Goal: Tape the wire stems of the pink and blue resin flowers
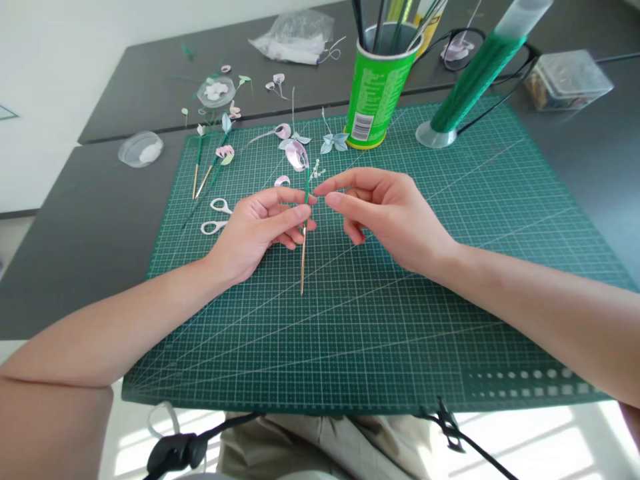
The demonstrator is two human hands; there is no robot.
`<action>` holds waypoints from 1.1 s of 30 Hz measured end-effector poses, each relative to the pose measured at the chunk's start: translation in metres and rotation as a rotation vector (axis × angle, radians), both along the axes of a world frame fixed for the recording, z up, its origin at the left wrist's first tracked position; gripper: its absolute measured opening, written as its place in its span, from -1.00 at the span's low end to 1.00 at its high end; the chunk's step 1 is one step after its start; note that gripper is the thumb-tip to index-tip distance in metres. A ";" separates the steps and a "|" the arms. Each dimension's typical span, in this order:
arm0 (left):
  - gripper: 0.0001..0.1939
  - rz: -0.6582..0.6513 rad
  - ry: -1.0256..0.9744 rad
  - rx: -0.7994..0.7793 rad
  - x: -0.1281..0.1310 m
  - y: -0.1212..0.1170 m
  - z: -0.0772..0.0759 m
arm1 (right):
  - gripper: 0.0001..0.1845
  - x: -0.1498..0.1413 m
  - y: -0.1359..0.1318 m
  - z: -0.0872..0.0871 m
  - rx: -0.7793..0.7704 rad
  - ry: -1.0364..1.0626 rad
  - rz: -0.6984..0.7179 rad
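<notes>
My left hand [260,227] pinches a thin wooden stick [303,263] held upright over the green cutting mat [350,320]. The stick's upper part is wrapped in green, and a pale pink petal [297,155] sits at its top. My right hand [380,210] meets the stick from the right, thumb and forefinger pinched together just at the green wrapping, close to the left fingertips. Whether something thin lies between the right fingertips is too small to tell.
White-handled scissors [216,217] lie left of my left hand. Loose petals and finished stems [215,157] lie at the mat's far left. A green can [377,87] with rods, a green roll on a stand [470,83], small clear dishes [141,148] and a plastic box [567,80] stand behind.
</notes>
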State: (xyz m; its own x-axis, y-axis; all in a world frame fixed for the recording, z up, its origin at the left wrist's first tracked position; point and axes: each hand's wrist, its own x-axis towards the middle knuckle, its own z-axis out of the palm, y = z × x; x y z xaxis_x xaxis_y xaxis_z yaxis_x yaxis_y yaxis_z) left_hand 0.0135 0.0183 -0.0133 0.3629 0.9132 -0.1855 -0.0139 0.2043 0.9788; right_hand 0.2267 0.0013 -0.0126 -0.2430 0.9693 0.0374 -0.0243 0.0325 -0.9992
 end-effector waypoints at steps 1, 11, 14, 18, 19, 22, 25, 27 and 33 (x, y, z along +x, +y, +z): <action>-0.64 -0.005 0.004 0.003 0.000 0.000 0.000 | -0.89 0.000 0.000 0.000 0.027 -0.018 -0.011; -0.77 -0.090 0.018 0.080 -0.001 -0.001 -0.001 | -0.90 0.001 0.001 0.000 0.211 -0.169 -0.059; -0.80 -0.107 0.028 0.076 -0.002 -0.001 -0.001 | -0.91 0.002 0.002 0.000 0.231 -0.222 -0.072; -0.81 -0.043 0.086 0.083 -0.002 -0.001 -0.001 | -0.89 0.003 0.001 0.002 0.284 -0.331 -0.126; -0.81 -0.011 0.108 0.093 -0.002 -0.001 -0.001 | -0.88 0.003 0.001 0.002 0.309 -0.361 -0.149; -0.81 0.070 0.159 0.141 -0.002 0.000 0.000 | -0.85 0.003 -0.003 0.003 0.385 -0.433 -0.184; -0.80 0.083 0.209 0.190 -0.004 0.001 -0.001 | -0.86 0.003 -0.006 0.003 0.501 -0.499 -0.151; -0.78 0.045 0.265 0.216 -0.005 0.002 -0.001 | -0.85 0.004 -0.007 0.003 0.615 -0.588 -0.121; -0.79 -0.149 0.481 0.374 -0.005 -0.002 0.007 | -0.65 0.011 -0.002 0.009 0.935 -0.857 -0.013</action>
